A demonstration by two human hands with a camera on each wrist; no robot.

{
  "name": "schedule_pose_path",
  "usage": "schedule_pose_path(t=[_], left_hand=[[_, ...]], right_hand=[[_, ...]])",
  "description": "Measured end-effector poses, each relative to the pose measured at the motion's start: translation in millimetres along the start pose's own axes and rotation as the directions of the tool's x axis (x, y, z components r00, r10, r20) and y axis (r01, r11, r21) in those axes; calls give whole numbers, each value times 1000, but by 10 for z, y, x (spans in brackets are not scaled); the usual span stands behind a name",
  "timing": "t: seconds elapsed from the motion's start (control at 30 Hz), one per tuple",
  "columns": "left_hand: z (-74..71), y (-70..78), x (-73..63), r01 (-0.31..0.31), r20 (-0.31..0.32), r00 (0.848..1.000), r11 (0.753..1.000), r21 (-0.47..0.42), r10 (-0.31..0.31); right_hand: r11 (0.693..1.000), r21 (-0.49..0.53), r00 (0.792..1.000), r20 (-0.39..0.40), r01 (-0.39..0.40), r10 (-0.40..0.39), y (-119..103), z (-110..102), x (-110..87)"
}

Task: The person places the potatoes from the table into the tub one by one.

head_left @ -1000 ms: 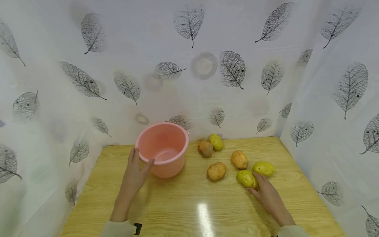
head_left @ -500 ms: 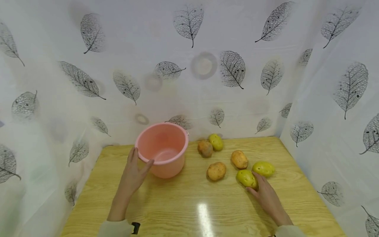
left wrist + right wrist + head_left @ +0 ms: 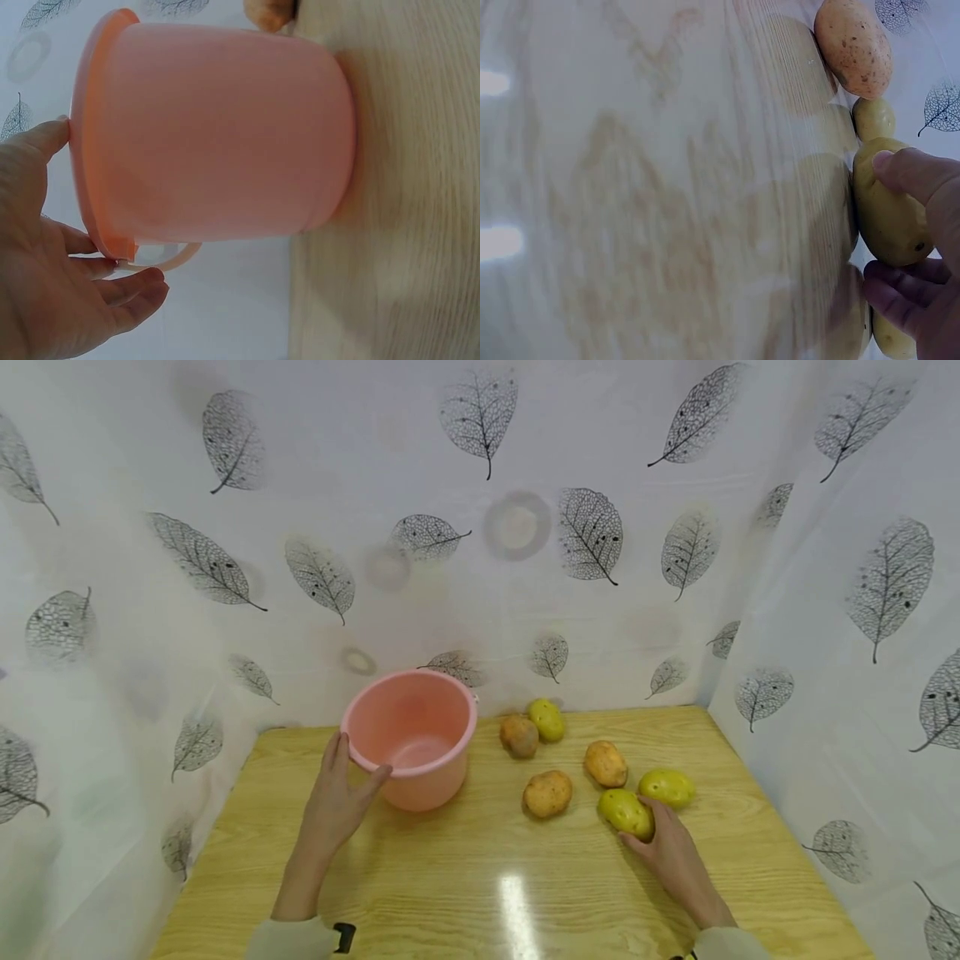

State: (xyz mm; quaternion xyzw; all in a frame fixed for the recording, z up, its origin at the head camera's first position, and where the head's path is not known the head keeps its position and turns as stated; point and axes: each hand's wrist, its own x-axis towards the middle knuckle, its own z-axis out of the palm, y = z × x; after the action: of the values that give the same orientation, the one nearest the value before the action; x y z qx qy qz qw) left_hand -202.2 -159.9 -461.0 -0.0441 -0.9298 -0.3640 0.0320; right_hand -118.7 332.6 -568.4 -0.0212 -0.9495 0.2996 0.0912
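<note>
A pink bucket (image 3: 427, 789) stands upright at the left of the table; its inside shows no contents. My left hand (image 3: 335, 806) rests on its near rim, thumb and fingertips spread apart along the edge. In the left wrist view, the fingers (image 3: 120, 296) are loosely bent beside the pale handle (image 3: 176, 259). At the right, my right hand (image 3: 675, 856) holds a greenish-yellow potato (image 3: 624, 812) on the table, thumb on one side and fingers on the other. Another greenish potato (image 3: 667, 787) lies just behind the fingers. A brown potato (image 3: 606, 764) lies close behind the held one.
One brown potato (image 3: 547, 794) lies between bucket and right hand. Farther back, a darker brown potato (image 3: 519, 736) and a greenish potato (image 3: 547, 720) sit together. A leaf-patterned curtain (image 3: 480, 577) borders the wooden table (image 3: 442, 877) at the back and sides.
The right thumb and wrist have shifted very slightly left around the greenish potato. The bucket, the left hand's contact with it and the potatoes look unchanged.
</note>
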Motion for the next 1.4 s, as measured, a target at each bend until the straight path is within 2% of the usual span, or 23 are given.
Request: schedule_pose_path(t=[0.17,0.67,1.07,1.4], left_hand=[[12,11,-4,3,-15,1000,1000,14,-3],[-7,26,-10,31,5,1000,999,32,-31],[-13,35,-18,23,3,1000,999,30,-23],[5,21,4,13,3,1000,1000,28,-13]], right_hand=[[1000,9,1000,-20,-16,16,12,19,24],[991,86,994,-29,-99,101,-31,-48,46],[997,76,990,-141,19,-8,-302,-235,143],[992,90,986,-147,90,-76,-666,-428,316]])
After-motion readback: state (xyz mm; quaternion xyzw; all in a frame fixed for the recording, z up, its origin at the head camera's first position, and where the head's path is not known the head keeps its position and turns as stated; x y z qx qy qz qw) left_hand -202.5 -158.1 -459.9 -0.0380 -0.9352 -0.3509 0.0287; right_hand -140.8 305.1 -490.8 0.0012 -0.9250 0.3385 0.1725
